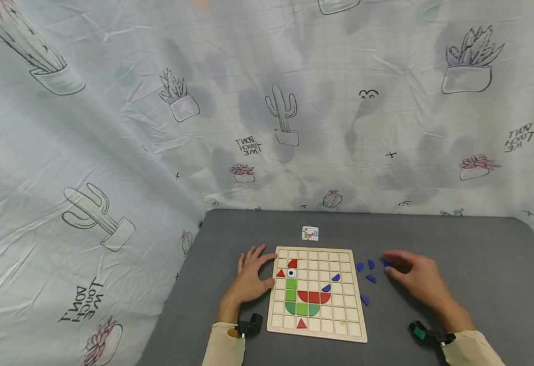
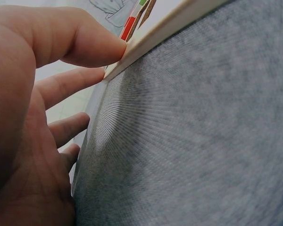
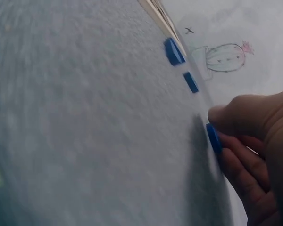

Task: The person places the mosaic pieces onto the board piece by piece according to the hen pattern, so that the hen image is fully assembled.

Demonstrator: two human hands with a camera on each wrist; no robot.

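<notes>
My left hand (image 1: 249,279) rests at the left edge of a wooden grid board (image 1: 340,320), thumb and index finger touching its rim, the other fingers spread. Right of the board, my right hand (image 1: 417,277) pinches a blue rounded piece (image 3: 214,138) between thumb and fingers. On the board lie green squares (image 1: 291,295), green quarter-rounds (image 1: 314,309), red pieces (image 1: 313,297), red triangles (image 1: 301,323), a white eye tile (image 1: 291,273) and two blue pieces (image 1: 336,277). Several more blue rounded pieces (image 1: 371,278) lie on the table between the board and my right hand.
A small picture card (image 1: 310,233) lies behind the board on the grey table (image 1: 408,229). Cloth (image 1: 321,127) printed with cacti hangs behind the table and along its left side.
</notes>
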